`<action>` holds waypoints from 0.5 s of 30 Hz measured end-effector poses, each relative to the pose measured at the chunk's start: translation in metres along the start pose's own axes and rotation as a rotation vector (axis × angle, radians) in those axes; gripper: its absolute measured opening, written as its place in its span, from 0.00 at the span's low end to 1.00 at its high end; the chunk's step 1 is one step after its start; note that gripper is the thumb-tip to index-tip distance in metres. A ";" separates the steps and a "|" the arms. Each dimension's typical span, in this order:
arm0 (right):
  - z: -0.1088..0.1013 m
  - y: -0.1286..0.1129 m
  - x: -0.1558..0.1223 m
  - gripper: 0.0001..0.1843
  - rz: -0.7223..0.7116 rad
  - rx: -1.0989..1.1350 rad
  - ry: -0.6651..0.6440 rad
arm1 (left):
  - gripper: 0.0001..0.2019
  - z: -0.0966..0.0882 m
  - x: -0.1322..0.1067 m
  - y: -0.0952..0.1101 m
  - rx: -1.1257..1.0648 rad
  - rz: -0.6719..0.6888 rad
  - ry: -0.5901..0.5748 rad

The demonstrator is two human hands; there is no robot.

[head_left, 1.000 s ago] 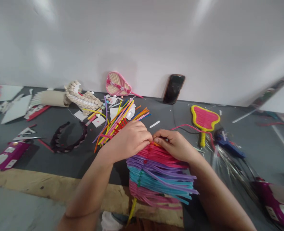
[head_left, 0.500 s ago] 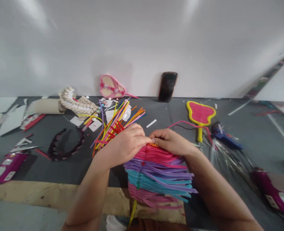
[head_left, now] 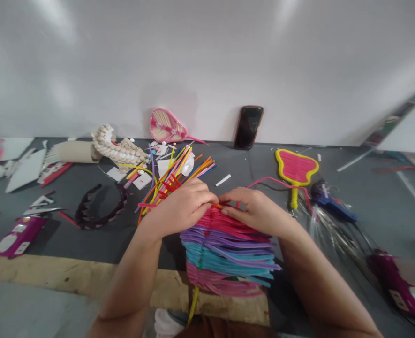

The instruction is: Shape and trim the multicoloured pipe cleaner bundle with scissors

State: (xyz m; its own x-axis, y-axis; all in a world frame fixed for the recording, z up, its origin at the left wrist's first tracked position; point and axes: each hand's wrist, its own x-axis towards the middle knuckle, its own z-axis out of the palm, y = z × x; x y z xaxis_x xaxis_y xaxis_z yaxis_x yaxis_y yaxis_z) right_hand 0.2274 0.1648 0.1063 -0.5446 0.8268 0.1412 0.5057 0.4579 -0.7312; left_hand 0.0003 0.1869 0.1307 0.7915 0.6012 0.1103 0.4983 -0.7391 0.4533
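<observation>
A striped piece woven from pipe cleaners (head_left: 224,253), in bands of pink, purple and blue, lies in front of me over the table's edge. My left hand (head_left: 182,206) and my right hand (head_left: 254,209) meet at its far end, fingers curled and pinching an orange pipe cleaner (head_left: 217,206) at the top row. A loose bundle of coloured pipe cleaners (head_left: 174,178) fans out just beyond my left hand.
On the grey table (head_left: 98,234) lie a yellow-rimmed pink fan (head_left: 296,170), a blue glue gun (head_left: 328,204), a dark headband (head_left: 100,206), a shell-covered piece (head_left: 117,145), purple boxes (head_left: 15,234) and paper scraps. A phone (head_left: 248,126) and a pink fan (head_left: 167,124) lean on the white wall.
Both hands stay at the top of the woven piece; the fingers have shifted slightly and a bit more orange shows between them. The view has swayed a little.
</observation>
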 end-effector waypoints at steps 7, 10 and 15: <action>0.002 0.000 0.000 0.08 0.000 0.035 -0.109 | 0.11 -0.001 -0.004 0.001 -0.075 0.005 -0.054; 0.005 0.001 0.000 0.10 -0.024 0.027 -0.139 | 0.11 0.001 -0.007 -0.001 -0.077 -0.008 -0.060; 0.008 0.001 0.002 0.13 -0.082 -0.012 -0.211 | 0.10 0.001 -0.008 -0.001 -0.118 -0.016 -0.088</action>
State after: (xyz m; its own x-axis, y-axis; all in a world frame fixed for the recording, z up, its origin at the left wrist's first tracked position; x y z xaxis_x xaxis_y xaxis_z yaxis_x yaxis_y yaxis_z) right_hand 0.2217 0.1645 0.1003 -0.7117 0.7002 0.0564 0.4611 0.5262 -0.7145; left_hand -0.0061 0.1829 0.1283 0.8147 0.5793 0.0264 0.4697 -0.6858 0.5560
